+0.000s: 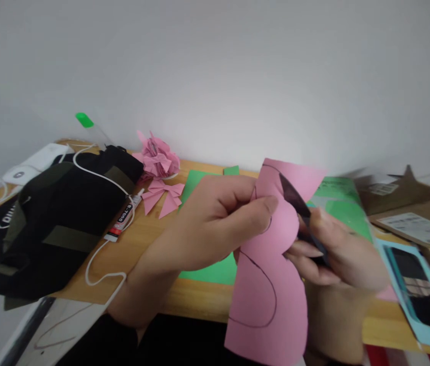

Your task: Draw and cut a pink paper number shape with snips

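My left hand (226, 218) pinches a pink paper sheet (268, 295) between thumb and fingers, holding it up above the table. Dark curved lines are drawn on the paper, and its right edge is cut into scallops. In my right hand (340, 249) is a pair of dark scissors (294, 195), its handles mostly hidden by the fingers. A blade lies against the upper part of the paper, where a pink flap (302, 178) stands off to the right. Below the hands, a green sheet (215, 269) lies on the table.
Left on the wooden table (195, 300) are a black bag (77, 213), a white cable, a glue tube (125, 216), a pink paper bow (163, 195) and a folded pink paper cluster (157, 155). At right are a cardboard box (417, 203) and a phone (421, 284) on light blue.
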The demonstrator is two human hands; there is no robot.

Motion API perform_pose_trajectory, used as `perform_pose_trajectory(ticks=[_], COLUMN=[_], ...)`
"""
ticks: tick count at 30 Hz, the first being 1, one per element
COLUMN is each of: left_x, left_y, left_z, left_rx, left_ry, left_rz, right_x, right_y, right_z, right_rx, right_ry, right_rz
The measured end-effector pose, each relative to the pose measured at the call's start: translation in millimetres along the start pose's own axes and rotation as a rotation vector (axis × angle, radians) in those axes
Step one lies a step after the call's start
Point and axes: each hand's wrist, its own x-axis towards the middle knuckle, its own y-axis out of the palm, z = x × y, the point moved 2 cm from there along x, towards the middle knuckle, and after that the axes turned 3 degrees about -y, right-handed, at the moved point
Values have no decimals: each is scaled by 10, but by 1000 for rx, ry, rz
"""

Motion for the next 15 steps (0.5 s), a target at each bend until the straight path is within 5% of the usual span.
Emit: perform_pose_trajectory(ticks=[15], left_x=[2], left_y=[35], left_z=[86], left_rx=[-271], left_ry=[-171], left_rz=[40], right_x=[16], right_y=[-18], right_z=[-43], right_rx=[18], right_ry=[-86], right_rz=[30])
